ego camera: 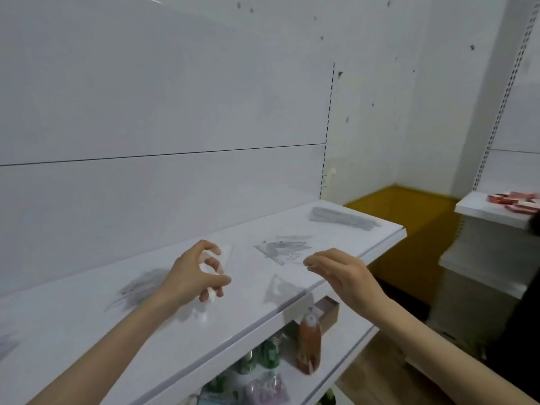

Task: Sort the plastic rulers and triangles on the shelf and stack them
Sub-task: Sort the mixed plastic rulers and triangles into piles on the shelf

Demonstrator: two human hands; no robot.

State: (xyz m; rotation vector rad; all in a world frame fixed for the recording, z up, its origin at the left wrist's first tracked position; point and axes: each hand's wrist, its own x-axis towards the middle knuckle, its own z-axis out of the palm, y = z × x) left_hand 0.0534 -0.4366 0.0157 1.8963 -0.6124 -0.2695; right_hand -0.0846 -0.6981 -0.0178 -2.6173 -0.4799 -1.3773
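Shelf top [87, 331] is white and runs from the lower left of the frame to the centre right, with clear plastic measuring pieces lying on it in separate groups. Ruler stack [342, 219] lies at the far right end of the shelf top, near the back panel. Triangle pile [283, 249] lies at the centre of the frame, between the two hands and slightly behind them. Single triangle [277, 287] lies flat near the front edge, below that pile. Blurred pile [140, 287] lies left of centre, just beside the left wrist; its pieces cannot be told apart.

Left hand [198, 273] is above the shelf top at centre left, with its fingers curled round a clear plastic piece [226, 252]; motion blur hides the shape of that piece. Right hand [336, 270] hovers over the front edge at centre right, palm down, fingers loosely bent with the tips close together; whether they pinch anything clear cannot be told.

Lower shelf [344, 340] shows at the bottom centre and carries an orange bottle [308, 343], green cans [268, 352] and a small box [327, 309]. Red packets [514, 201] lie on a separate shelf at the right edge
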